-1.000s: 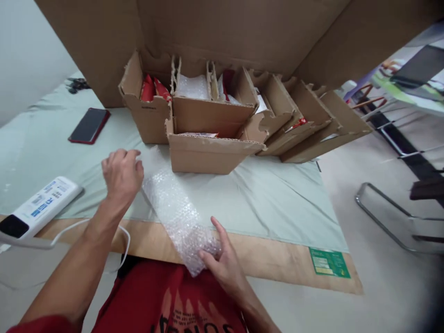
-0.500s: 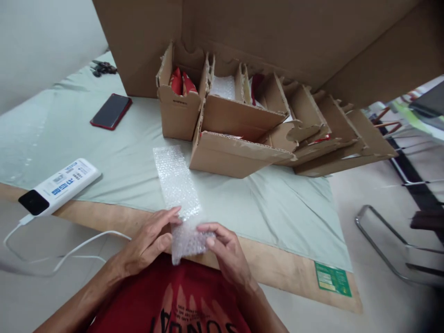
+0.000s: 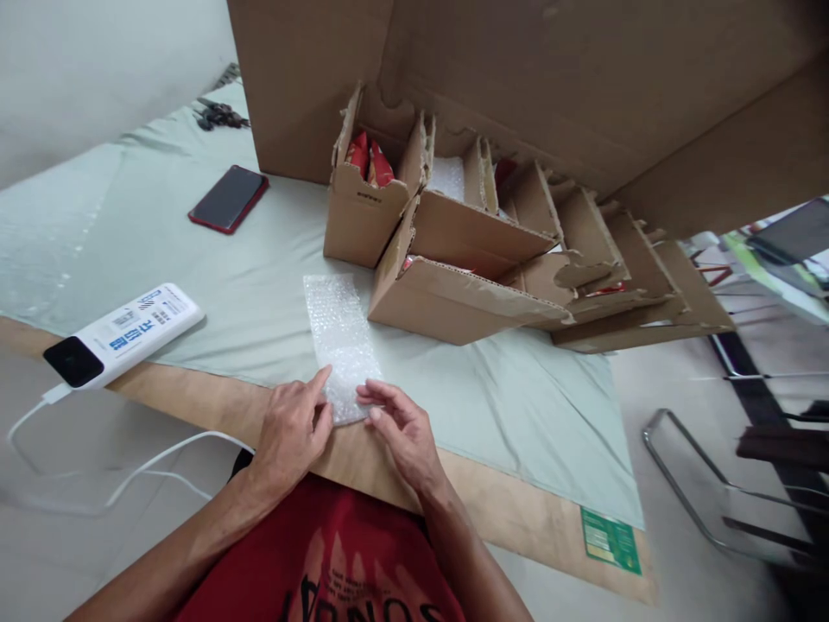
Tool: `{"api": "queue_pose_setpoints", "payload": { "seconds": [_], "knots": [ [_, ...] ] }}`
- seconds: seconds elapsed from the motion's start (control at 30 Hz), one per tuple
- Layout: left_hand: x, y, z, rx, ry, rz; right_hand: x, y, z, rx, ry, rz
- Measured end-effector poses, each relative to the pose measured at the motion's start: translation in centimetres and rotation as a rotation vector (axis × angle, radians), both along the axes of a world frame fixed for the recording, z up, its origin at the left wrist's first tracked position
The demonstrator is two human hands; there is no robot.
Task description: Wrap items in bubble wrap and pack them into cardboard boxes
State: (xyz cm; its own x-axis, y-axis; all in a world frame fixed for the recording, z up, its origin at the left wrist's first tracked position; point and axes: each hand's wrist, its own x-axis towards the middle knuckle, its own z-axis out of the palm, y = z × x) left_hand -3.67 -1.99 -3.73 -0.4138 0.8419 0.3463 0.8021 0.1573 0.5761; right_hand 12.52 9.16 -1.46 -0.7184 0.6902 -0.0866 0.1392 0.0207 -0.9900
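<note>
A strip of clear bubble wrap [image 3: 340,324] lies flat on the pale green cloth, its near end folded back over itself at the table's front edge. At the left side of the fold, my left hand [image 3: 294,428] has its index finger laid on the wrap and its thumb at the near corner. My right hand [image 3: 401,432] grips the right side of the fold, fingers on top and thumb at the edge. The undersides of both hands' fingers are hidden.
Cut cardboard bins [image 3: 466,298] holding red packets and bubble wrap stand behind the strip, before a large cardboard box [image 3: 304,86]. A phone [image 3: 229,199] and a white power bank [image 3: 129,333] with a cable lie left. A green card [image 3: 610,540] is on the right front edge.
The near end of the bubble wrap, loose and hanging toward my body before, now lies folded flat on the strip. Both hands have moved slightly forward with it. The view has shifted a little.
</note>
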Motion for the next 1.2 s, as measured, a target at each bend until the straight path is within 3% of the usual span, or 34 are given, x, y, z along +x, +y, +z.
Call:
{"api": "queue_pose_setpoints", "payload": {
  "seconds": [0.13,0.27,0.4,0.47,0.67,0.77,0.87,0.93,1.03,1.1,1.2],
  "knots": [
    [-0.3,-0.1,0.4,-0.039,0.071,-0.016,1.2,0.7,-0.1,0.668,-0.246,0.158],
    [-0.3,-0.9,1.3,-0.026,0.113,-0.068,1.2,1.3,-0.7,0.956,-0.38,0.249],
    [0.0,-1.8,1.8,0.019,0.1,-0.23,0.8,1.2,-0.4,0.964,-0.333,0.221],
    [0.0,-2.0,1.7,0.035,0.07,-0.241,0.9,1.0,0.1,0.903,-0.289,0.206],
    [-0.3,-1.6,1.4,0.042,-0.174,-0.124,1.8,1.2,0.4,0.621,-0.191,0.172],
    [-0.6,-1.2,1.5,-0.011,-0.232,-0.042,1.5,1.6,-0.3,0.517,-0.25,0.059],
    [-0.8,-0.8,1.5,-0.023,-0.164,0.005,0.7,1.6,-1.0,0.465,-0.242,-0.067],
    [-1.0,-0.7,1.3,-0.035,-0.095,0.014,0.6,1.6,-1.2,0.562,-0.213,-0.133],
    [-1.2,-0.5,1.0,-0.055,-0.016,0.025,1.0,1.2,-1.0,0.842,-0.192,-0.145],
    [-1.3,-0.3,0.7,-0.079,0.022,0.03,1.3,1.0,-0.8,0.961,-0.218,-0.023],
    [-1.6,0.1,0.6,-0.109,0.06,0.043,1.0,1.0,-0.6,1.021,-0.305,0.198]
  ]
}}
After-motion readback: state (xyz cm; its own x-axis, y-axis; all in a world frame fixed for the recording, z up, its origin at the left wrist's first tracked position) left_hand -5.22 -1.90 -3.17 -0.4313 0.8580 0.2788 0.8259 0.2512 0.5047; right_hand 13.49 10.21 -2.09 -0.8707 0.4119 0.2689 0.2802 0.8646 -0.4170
